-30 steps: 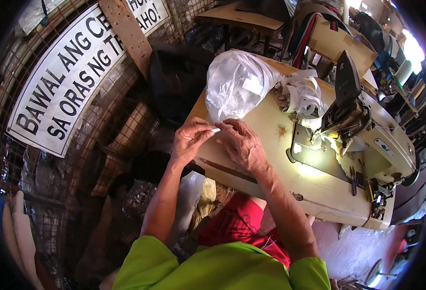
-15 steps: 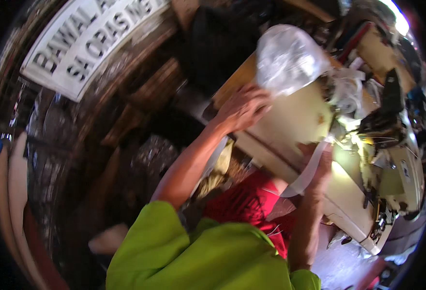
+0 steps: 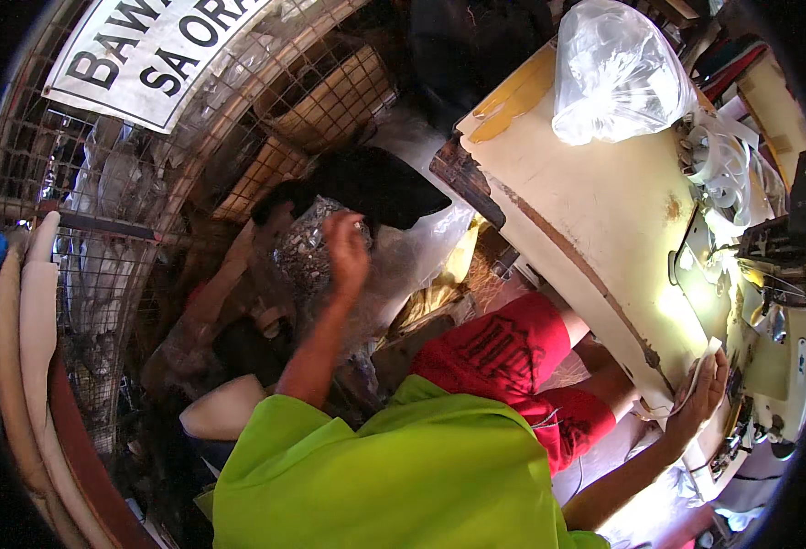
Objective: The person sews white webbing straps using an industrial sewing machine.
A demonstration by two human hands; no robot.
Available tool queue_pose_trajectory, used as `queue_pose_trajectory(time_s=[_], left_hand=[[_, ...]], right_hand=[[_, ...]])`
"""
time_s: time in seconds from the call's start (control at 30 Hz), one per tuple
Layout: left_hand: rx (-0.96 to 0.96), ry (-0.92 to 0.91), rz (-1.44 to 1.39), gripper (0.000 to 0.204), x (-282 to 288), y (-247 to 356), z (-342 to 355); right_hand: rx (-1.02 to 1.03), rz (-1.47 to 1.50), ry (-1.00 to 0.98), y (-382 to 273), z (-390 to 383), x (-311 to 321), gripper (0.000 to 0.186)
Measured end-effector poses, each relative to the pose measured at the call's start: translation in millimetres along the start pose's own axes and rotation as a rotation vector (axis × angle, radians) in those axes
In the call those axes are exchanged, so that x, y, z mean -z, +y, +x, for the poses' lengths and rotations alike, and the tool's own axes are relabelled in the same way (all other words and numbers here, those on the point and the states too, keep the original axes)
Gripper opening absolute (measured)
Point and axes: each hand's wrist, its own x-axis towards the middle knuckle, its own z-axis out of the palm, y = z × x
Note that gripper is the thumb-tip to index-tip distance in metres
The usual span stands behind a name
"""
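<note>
My left hand [image 3: 346, 254] is raised over the floor to the left of the table, its fingers partly extended and nothing visible in them. It overlaps a clear plastic bag of small dark bits [image 3: 302, 252]; whether it touches the bag cannot be told. At the table's near right edge, my right hand [image 3: 703, 398] is closed on a narrow white strip [image 3: 693, 380]. The strip runs up past the fingertips. A full-looking clear plastic bag [image 3: 618, 78] sits on the far part of the cream tabletop [image 3: 586, 197], away from both hands.
A lit sewing machine [image 3: 773, 265] stands at the table's right, beside coiled white strips [image 3: 723, 169]. The table's left corner [image 3: 467, 178] is chipped and rough. Wire mesh [image 3: 329, 101] with a white sign [image 3: 160, 59] rises at left. A curved padded rail [image 3: 32, 348] is at far left.
My left hand has moved from beside the plastic bag on the table, leftward off the tabletop. My right hand has shifted right and nearer along the table with the white strip.
</note>
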Motion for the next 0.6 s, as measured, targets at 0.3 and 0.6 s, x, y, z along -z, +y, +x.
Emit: queue_pose_trajectory(time_s=[0.3,0.6], left_hand=[[0.673,-0.194,0.139,0.009,33.0,-278.5,-30.4],[0.378,-0.746,-0.047,0.044,-5.7,-209.8,3.9]], right_hand=[[-0.127,0.28,0.016,-15.4,7.6,-41.7,0.025],[-0.164,0.19,0.094,-18.7,0.3,-26.2,0.02]])
